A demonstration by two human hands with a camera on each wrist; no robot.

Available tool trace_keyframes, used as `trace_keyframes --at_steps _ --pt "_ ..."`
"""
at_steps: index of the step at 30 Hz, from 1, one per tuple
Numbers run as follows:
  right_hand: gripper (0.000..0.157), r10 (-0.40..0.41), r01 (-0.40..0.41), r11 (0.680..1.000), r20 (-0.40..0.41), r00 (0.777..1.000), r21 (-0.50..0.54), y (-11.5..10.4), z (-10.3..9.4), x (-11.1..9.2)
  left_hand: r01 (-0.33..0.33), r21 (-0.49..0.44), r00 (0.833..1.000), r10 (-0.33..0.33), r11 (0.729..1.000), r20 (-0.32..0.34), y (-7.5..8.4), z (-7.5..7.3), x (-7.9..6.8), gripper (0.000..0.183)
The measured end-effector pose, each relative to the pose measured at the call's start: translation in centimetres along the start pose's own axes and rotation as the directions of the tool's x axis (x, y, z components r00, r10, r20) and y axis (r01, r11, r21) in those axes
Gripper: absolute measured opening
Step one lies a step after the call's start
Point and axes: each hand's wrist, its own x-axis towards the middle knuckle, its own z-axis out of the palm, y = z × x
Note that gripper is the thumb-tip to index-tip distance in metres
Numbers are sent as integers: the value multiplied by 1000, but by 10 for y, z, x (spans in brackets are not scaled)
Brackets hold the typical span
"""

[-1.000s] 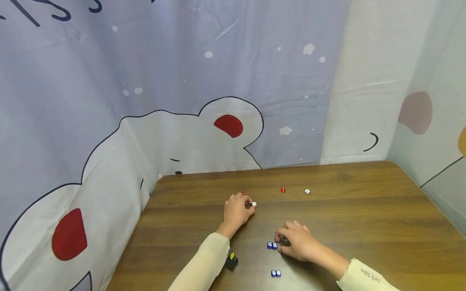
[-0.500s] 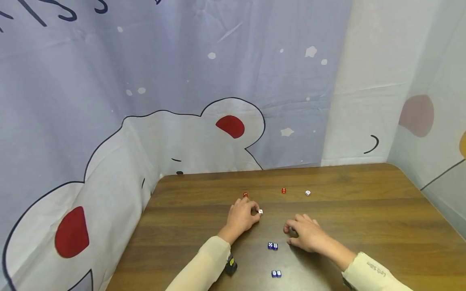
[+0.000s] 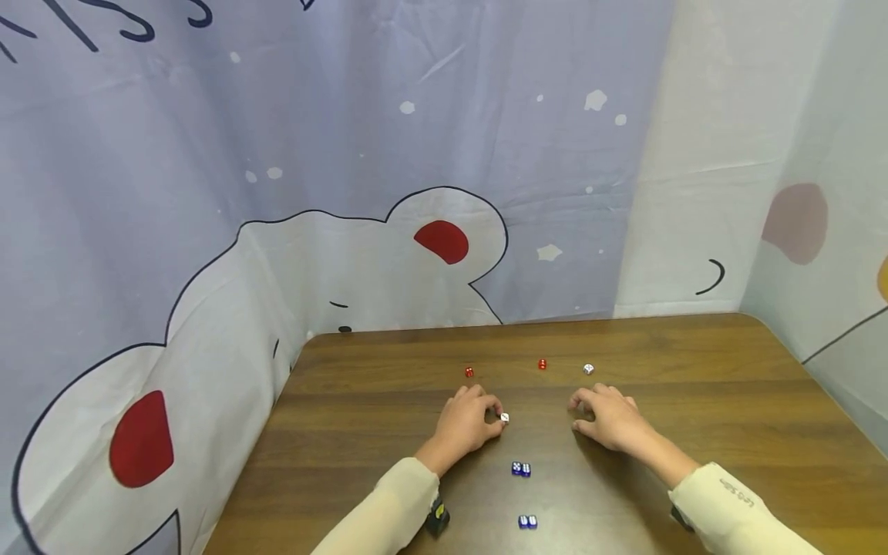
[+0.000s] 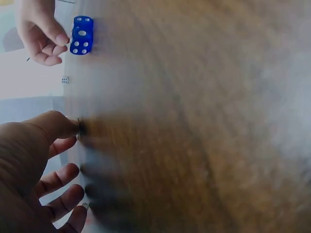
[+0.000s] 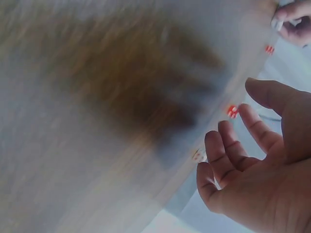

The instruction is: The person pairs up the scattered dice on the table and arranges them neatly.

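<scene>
Between the thumb and index finger of my left hand is a white die, pinched low at the table; the right wrist view also has this die at its top right corner. My right hand hovers over the table with its fingers loosely bent, holding nothing. Just beyond the right hand lie a second white die and a red die. Another red die is behind the left hand. Two blue dice sit side by side nearer the front.
A second pair of blue dice lies closer to the front of the wooden table. Printed curtains hang along the table's back and sides. A black wrist device is on the left sleeve.
The left hand has drawn the white die toward the front and slightly right. My right hand has moved away from the blue dice, to the right and farther back.
</scene>
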Motion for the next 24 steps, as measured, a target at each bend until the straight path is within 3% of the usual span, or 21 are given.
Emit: trace_keyframes --at_steps 9,24 --pt "30 58 -53 996 -63 996 73 28 -7 11 -49 26 999 48 998 9 7 0 -9 17" --pt "35 141 -132 982 -59 988 138 61 -11 33 -99 21 995 100 995 -5 13 3 -21 17"
